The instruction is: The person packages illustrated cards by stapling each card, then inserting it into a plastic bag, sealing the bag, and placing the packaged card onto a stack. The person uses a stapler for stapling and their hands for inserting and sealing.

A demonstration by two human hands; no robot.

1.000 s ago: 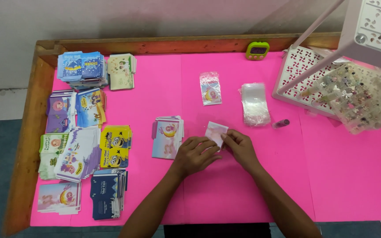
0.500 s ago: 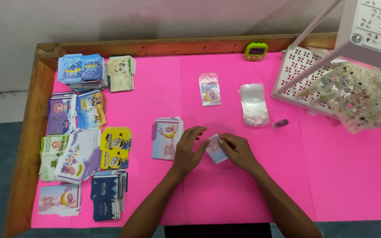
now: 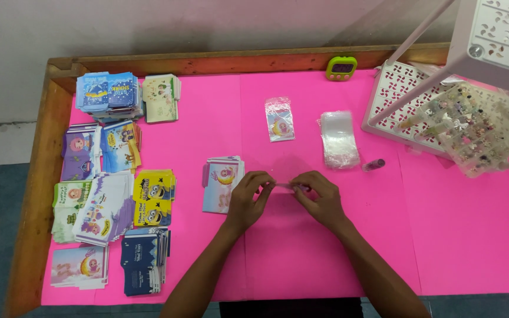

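My left hand (image 3: 248, 199) and my right hand (image 3: 320, 197) meet over the middle of the pink table (image 3: 455, 235). Between their fingertips they pinch a small flat card in a clear sleeve (image 3: 284, 186), held edge-on, so little of it shows. Just left of my left hand lies a small stack of pastel picture cards (image 3: 222, 182). Beyond my hands lie one sleeved card (image 3: 280, 119) and a pile of clear plastic sleeves (image 3: 339, 139). A small pink bottle (image 3: 373, 165) lies to the right of my right hand.
Several stacks of printed cards (image 3: 110, 176) fill the table's left side. A green timer (image 3: 341, 68) sits at the wooden back edge (image 3: 237, 59). A white rack (image 3: 478, 65) and a clear box of small trinkets (image 3: 472, 126) stand at the right.
The small card was held flat and raised, then lowered to the table between both hands. Now it is turned edge-on, pinched at both ends by my fingertips.
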